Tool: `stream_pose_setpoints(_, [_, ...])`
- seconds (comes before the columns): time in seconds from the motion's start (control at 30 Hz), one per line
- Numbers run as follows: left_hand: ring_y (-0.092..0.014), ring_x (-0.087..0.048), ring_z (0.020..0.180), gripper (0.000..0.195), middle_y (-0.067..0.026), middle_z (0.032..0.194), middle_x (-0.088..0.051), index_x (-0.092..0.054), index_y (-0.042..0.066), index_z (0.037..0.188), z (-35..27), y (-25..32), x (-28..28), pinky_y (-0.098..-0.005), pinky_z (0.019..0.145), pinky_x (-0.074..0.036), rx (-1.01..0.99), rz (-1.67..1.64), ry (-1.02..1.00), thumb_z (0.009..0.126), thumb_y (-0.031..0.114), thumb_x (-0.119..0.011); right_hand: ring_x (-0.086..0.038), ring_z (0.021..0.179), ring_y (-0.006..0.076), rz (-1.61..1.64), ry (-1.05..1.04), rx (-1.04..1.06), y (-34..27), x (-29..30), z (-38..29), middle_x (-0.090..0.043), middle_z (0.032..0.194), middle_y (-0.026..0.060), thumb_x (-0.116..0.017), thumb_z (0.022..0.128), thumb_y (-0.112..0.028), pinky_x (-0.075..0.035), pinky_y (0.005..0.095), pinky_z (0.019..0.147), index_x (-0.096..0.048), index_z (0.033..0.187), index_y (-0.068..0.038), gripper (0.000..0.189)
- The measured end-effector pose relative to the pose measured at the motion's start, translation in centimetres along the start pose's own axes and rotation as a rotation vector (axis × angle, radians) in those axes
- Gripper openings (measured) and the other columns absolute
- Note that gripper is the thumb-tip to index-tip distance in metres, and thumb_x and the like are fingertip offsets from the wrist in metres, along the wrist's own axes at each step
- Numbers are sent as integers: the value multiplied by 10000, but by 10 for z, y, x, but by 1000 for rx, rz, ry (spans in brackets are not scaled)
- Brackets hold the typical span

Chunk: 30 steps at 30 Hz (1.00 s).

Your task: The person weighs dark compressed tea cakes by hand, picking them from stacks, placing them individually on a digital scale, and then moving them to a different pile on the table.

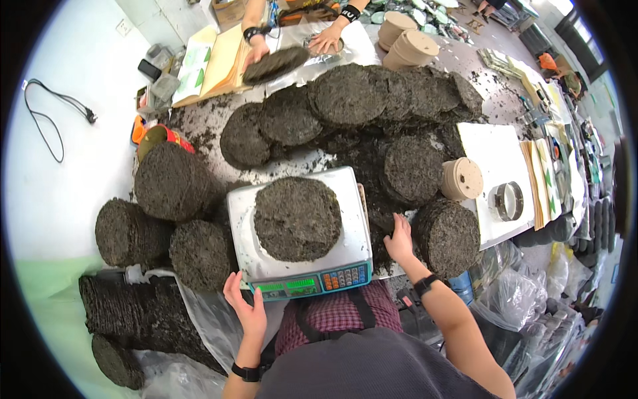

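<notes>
A rough round cake of dark dried leaf or seaweed (298,219) lies flat on the steel pan of a digital scale (349,199). The scale's green display is lit. My left hand (246,305), fingers spread and holding nothing, is at the scale's front left corner. To the right of the scale, my right hand (400,239) reaches over loose dark fragments (380,219) with its fingers extended; nothing shows in its grasp. Just beside that hand stands a stack of dark cakes (451,239), with another stack (413,169) behind it.
Dark cake stacks (172,182) crowd the left side. A row of overlapping cakes (349,95) crosses the table. Opposite, a co-worker's hands (326,40) handle a cake (276,65). Tan round tubs (463,178), a metal ring (509,201) and paper bags (534,184) lie right.
</notes>
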<state>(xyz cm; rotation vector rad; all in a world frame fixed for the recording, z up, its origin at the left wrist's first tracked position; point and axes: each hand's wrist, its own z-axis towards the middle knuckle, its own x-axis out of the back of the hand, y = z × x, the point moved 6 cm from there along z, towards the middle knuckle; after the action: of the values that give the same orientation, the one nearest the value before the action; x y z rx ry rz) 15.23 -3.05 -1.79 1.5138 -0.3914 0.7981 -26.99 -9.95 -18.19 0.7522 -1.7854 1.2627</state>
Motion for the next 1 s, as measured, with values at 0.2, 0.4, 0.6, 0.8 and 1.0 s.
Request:
stream_pose_setpoints(0.2, [-305,-448,1241,409,-123,1297,-540,-559,61,1222,68,31,33,-428,1059,-301,-291,234,-69,828,120,-652,-497,1200,348,-31,249,50,30,-26,6,-542,1294,178,-577,761,28,-379,409,1047,-543,1253,-22,496])
stream_pose_setpoints(0.4, [-259,-376,1330,678,-83,1413,-447,-446,120,1355,158,95,-70,-493,1140,-199,-761,532,-412,760,235,-748,-607,996,388,230,180,-203,32,-8,1,-631,1101,210,-553,943,-182,-476,413,840,-551,1202,-11,310])
stream_pose_setpoints(0.6, [-326,-424,1217,906,-165,1216,-475,-452,41,1276,181,94,-116,-502,1132,-204,-701,736,-619,535,324,-892,-628,917,374,370,266,-4,-15,47,-20,-653,1007,202,-574,939,-154,-484,382,794,-555,1159,18,280])
stream_pose_setpoints(0.8, [-411,-370,1199,925,-225,1260,-359,-341,26,1332,182,60,-94,-459,1017,-379,-207,299,-424,650,397,-844,-584,1139,291,244,339,793,-194,115,-35,-658,1127,79,-573,679,125,-361,517,1063,-627,1124,-94,499])
stream_pose_setpoints(1.0, [-393,-385,1214,750,-209,1279,-403,-409,57,1360,156,39,-72,-461,1036,-358,-297,102,-342,756,315,-771,-308,1379,289,-43,-68,857,-212,84,-44,-383,1448,108,-612,792,-91,-191,549,1141,-507,1319,-118,538])
